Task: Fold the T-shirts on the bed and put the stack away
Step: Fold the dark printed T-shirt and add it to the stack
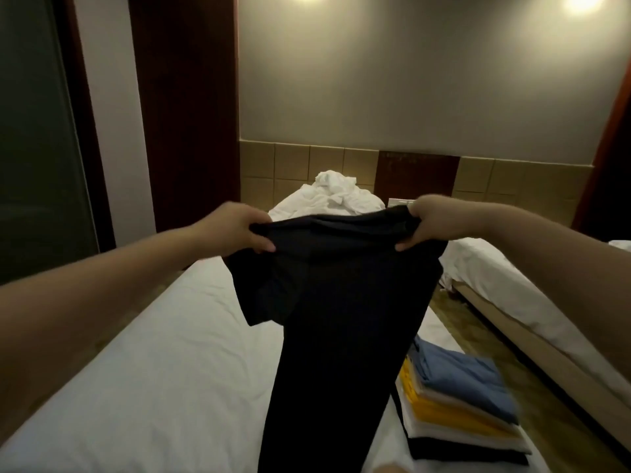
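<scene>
Left hand (239, 230) pinches one top corner of a black T-shirt (341, 302), fingers curled w/ thumb under. Shirt hangs limp, matte, soft knit, over the white wrinkled bed (153, 353). Right hand (430, 221) grips the other corner. Near right: folded stack (461, 404), blue on top, yellow, cream, black below. No writing legible.

No legible text anywhere.

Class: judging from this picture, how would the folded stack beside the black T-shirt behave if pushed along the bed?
The folded stack would probably shear; its layers already sit offset. The blue top shirt looks loose and likely slides first.
</scene>
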